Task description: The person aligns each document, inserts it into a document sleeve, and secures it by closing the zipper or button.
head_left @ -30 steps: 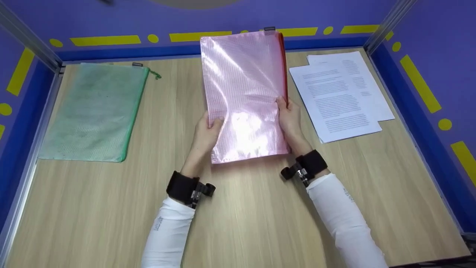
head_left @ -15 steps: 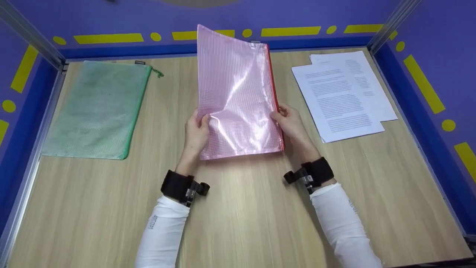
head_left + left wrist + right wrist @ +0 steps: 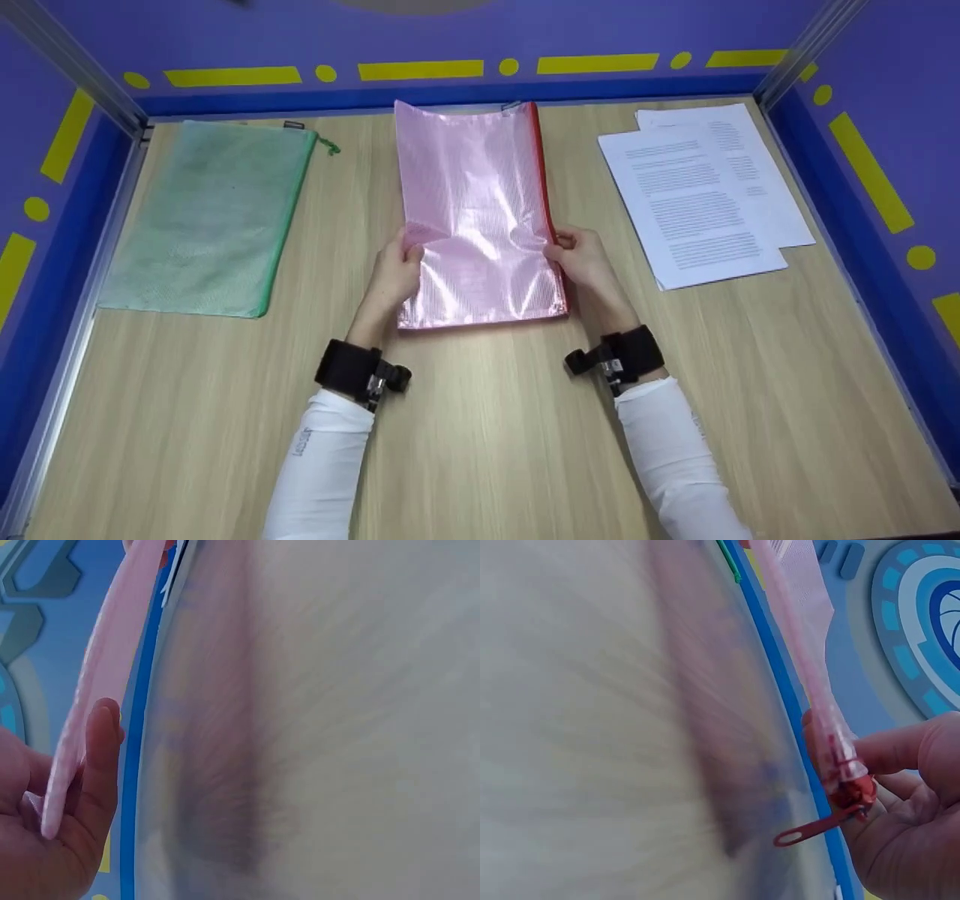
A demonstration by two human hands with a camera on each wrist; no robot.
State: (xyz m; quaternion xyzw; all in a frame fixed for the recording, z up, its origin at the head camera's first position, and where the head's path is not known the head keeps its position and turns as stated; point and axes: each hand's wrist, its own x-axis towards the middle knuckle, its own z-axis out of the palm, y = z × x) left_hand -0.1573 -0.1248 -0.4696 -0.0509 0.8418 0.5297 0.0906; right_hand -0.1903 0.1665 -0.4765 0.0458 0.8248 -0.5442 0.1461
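Head view — pink mesh zip pouch [image 3: 474, 217] at centre of wooden table [image 3: 487, 450], between green pouch [image 3: 206, 217] and printed sheets [image 3: 705, 195]. Left hand [image 3: 394, 274] pinches its left edge, right hand [image 3: 585, 259] its red-zippered right edge — fingers curled round it.

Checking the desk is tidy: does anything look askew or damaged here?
No damage shows. The paper sheets lie fanned, not squared. The pink pouch, gripped by the left hand and right hand, buckles between them.

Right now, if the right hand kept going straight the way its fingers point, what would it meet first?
The right hand points leftward, so it meets the pink mesh zipper pouch it already pinches; beyond, probably the left hand.
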